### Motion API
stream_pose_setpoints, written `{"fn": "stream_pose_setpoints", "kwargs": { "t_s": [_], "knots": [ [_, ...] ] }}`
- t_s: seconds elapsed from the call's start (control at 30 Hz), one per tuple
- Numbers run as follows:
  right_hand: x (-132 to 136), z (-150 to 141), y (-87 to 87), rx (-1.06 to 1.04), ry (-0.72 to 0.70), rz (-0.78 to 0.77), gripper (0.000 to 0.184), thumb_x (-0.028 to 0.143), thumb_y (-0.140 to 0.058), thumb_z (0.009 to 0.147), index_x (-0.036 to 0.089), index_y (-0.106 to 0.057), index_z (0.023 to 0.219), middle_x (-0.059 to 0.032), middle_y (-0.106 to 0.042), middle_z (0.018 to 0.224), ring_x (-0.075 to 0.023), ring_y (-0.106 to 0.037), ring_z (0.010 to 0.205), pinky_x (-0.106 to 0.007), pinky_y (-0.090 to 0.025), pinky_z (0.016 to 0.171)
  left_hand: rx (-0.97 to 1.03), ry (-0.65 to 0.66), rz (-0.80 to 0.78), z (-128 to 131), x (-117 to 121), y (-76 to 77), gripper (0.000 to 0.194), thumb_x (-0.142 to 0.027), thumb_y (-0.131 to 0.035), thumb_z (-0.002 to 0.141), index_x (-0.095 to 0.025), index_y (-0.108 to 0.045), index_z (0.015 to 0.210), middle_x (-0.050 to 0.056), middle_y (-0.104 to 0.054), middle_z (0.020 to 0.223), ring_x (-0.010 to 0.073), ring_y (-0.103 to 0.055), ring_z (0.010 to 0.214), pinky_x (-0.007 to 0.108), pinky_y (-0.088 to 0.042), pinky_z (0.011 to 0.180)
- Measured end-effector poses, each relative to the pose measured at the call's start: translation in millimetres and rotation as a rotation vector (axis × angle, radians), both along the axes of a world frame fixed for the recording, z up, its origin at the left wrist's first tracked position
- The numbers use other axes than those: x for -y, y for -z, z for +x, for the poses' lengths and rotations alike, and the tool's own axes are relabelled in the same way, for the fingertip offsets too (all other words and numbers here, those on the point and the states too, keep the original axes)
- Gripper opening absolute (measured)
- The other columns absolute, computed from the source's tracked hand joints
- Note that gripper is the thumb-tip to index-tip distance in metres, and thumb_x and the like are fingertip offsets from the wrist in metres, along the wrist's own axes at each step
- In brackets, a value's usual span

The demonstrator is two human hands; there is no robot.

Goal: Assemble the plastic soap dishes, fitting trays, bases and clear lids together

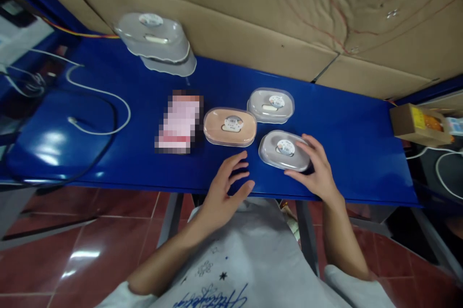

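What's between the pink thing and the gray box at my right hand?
The peach oval box, in the head view, with bare blue tabletop between it and the gray box.

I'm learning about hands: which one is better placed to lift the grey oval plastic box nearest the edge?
Right, probably: the right hand has thumb and fingers on that grey box; the left hand is empty, nearer the peach oval plastic box.

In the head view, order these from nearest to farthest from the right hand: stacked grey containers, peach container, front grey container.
Measured from the right hand:
1. Front grey container: right at its fingers, near the front edge.
2. Peach container: to the left, mid-table.
3. Stacked grey containers: far left, back by the cardboard.
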State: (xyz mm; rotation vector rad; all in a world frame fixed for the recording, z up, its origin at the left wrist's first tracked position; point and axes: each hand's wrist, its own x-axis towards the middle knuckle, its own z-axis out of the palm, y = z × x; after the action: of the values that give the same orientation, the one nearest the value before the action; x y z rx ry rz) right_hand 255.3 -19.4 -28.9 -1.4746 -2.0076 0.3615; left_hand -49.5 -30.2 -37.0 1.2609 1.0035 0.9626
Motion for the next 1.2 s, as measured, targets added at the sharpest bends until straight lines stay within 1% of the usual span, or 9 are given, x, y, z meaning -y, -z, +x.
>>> {"fn": "stream_pose_setpoints", "kwargs": {
  "t_s": [0.17,0.27,0.4,0.57,0.67,0.77,0.9,1.07,1.2],
  "knots": [
    [-33,15,1.2,0.059,0.002,-0.066,0.079,0.061,-0.078,0.093,0.036,-0.048,0.161,-0.0133,-0.043,0.173,-0.0392,-0.045,0.159,-0.064,-0.041,0.129,-0.620,-0.199,0.737,-15,-32,-12.5,0.059,-0.017,-0.070,0.099,-0.031,-0.052,0.153,0.016,-0.049,0.162,0.0361,-0.048,0.154,0.062,-0.046,0.125],
    [-50,13,1.8,0.099,0.007,-0.083,0.078,0.063,-0.071,0.097,0.035,-0.044,0.164,-0.0137,-0.037,0.177,-0.0384,-0.040,0.163,-0.064,-0.038,0.130,-0.802,-0.142,0.868,-20,-62,-18.5,0.064,-0.013,-0.066,0.097,-0.020,-0.045,0.157,0.023,-0.040,0.171,0.0409,-0.033,0.165,0.065,-0.039,0.129],
    [-78,9,5.4,0.195,0.029,-0.049,0.076,0.064,-0.066,0.099,0.033,-0.044,0.165,-0.0162,-0.038,0.176,-0.0406,-0.038,0.163,-0.066,-0.037,0.129,-0.932,-0.048,0.857,-21,-81,-20.0,0.055,-0.013,-0.065,0.095,-0.014,-0.054,0.149,0.025,-0.044,0.170,0.0430,-0.033,0.165,0.065,-0.038,0.130],
    [-88,-12,-7.1,0.244,0.136,0.066,0.075,0.057,-0.060,0.105,0.033,-0.034,0.171,-0.0170,-0.027,0.181,-0.0459,-0.026,0.167,-0.075,-0.027,0.130,-0.944,0.113,0.859,-22,-65,-16.4,0.054,-0.015,-0.068,0.095,-0.022,-0.060,0.148,0.017,-0.054,0.164,0.0417,-0.041,0.161,0.071,-0.029,0.132],
    [-61,-43,-19.4,0.185,-0.109,0.057,0.080,0.055,-0.060,0.106,0.038,-0.021,0.174,-0.0130,-0.024,0.183,-0.0390,-0.024,0.169,-0.069,-0.030,0.132,-0.797,0.198,0.846,-26,-49,-10.5,0.055,-0.017,-0.069,0.099,-0.032,-0.059,0.151,0.012,-0.057,0.158,0.0368,-0.045,0.159,0.069,-0.034,0.131],
    [-30,-71,-23.4,0.178,-0.394,-0.074,0.098,0.062,-0.070,0.098,0.037,-0.016,0.175,-0.0138,-0.026,0.182,-0.0381,-0.030,0.168,-0.067,-0.035,0.131,-0.652,0.212,0.716,-30,-39,-3.2,0.076,-0.028,-0.077,0.097,-0.037,-0.042,0.164,0.015,-0.036,0.173,0.0357,-0.038,0.163,0.057,-0.045,0.127],
    [-17,-79,-16.7,0.127,-0.401,-0.137,0.095,0.058,-0.073,0.099,0.033,-0.021,0.175,-0.0156,-0.044,0.174,-0.0360,-0.044,0.161,-0.063,-0.045,0.127,-0.579,0.207,0.519,-36,-35,8.2,0.094,-0.037,-0.082,0.095,-0.039,-0.024,0.169,0.014,-0.035,0.176,0.0356,-0.038,0.163,0.058,-0.043,0.129],
    [-47,-61,-15.7,0.061,-0.359,-0.078,0.077,0.056,-0.074,0.098,0.031,-0.045,0.164,-0.0143,-0.051,0.169,-0.0338,-0.052,0.155,-0.059,-0.048,0.126,-0.574,0.120,0.422,-49,-18,20.0,0.098,-0.032,-0.085,0.090,-0.036,-0.023,0.167,0.017,-0.045,0.169,0.0383,-0.046,0.158,0.064,-0.042,0.127],
    [-90,-76,-12.3,0.131,-0.309,-0.045,0.069,0.055,-0.076,0.097,0.026,-0.057,0.156,-0.0163,-0.052,0.168,-0.0356,-0.052,0.155,-0.059,-0.046,0.127,-0.621,0.151,0.349,-66,2,21.5,0.096,-0.040,-0.084,0.091,-0.038,-0.025,0.166,0.016,-0.044,0.170,0.0407,-0.045,0.158,0.065,-0.044,0.125]
  ]
}}
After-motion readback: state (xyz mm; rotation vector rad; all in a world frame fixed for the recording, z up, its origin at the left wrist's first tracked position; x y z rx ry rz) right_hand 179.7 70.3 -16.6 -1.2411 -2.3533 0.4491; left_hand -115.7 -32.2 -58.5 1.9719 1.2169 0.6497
